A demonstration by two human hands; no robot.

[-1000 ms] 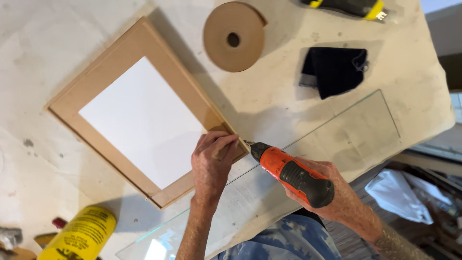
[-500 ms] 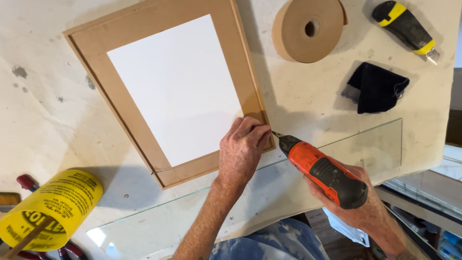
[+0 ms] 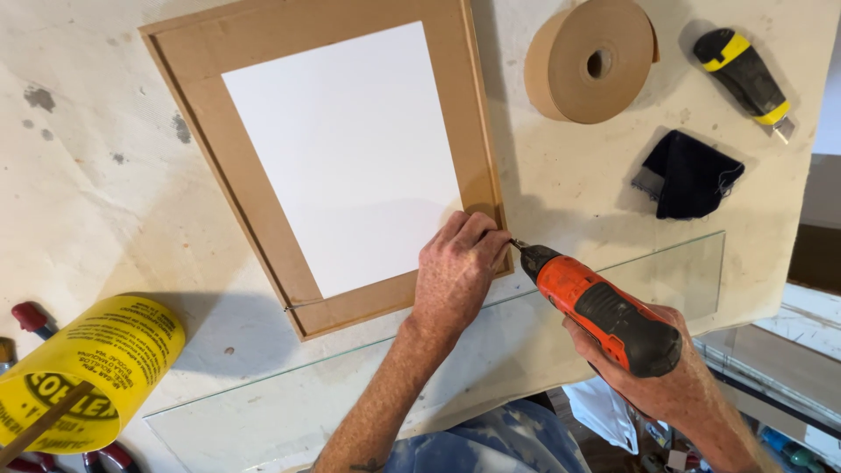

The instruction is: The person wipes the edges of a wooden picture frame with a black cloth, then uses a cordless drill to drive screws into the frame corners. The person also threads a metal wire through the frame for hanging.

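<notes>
A brown picture frame back [image 3: 263, 52] with a white panel [image 3: 342, 149] lies face down on the pale table. My left hand [image 3: 455, 267] rests on its near right corner, fingertips pinched together at the frame's edge; what they pinch is too small to see. My right hand [image 3: 666, 377] grips an orange and black powered screwdriver [image 3: 604, 307], and its tip meets the frame corner right beside my left fingertips.
A clear glass sheet [image 3: 666, 271] lies along the table's near edge under my arms. A roll of brown paper tape [image 3: 591, 61], a yellow-black utility knife [image 3: 745, 74] and a dark cloth [image 3: 688, 175] sit at the right. A yellow container [image 3: 88, 368] stands at lower left.
The view has shifted, so the frame and tools now sit further right and larger in view. Both hands stay at the frame's corner with the screwdriver tip against it.
</notes>
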